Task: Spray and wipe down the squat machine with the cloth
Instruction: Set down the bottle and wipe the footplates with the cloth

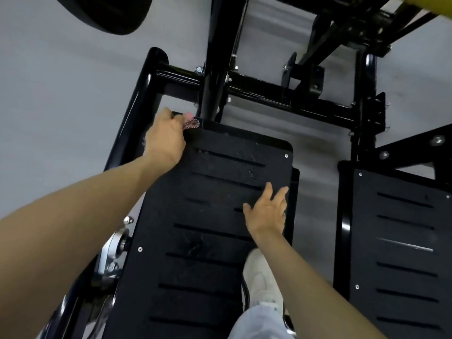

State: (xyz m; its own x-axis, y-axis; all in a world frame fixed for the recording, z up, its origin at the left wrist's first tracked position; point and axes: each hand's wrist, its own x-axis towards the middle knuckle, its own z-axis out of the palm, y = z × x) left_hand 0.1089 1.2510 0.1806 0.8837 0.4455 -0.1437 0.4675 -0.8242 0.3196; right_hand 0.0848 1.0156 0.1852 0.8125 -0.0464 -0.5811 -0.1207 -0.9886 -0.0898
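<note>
squat machine point(256, 91): black tube frame, cross-bar and bolts beyond the plates
near footplate point(208, 216): slotted, scuffed, under both hands
far footplate point(396, 241): to the right, untouched, apart from both hands
left hand point(166, 138): fingers curled round the cloth, at the plate's far left corner
right hand point(267, 211): flat, fingers spread wide, pressing on the plate's right side
shoe point(261, 277): white, on the plate below the right hand
cloth point(192, 123): pinkish, bunched, only a stitched edge showing, just beside the upright post
spray bottle: not in view
risk: cloth likely to snag on the post or bolts; bunched cloth may miss the slots; the bracing palm could slip if the plate is wet
</note>
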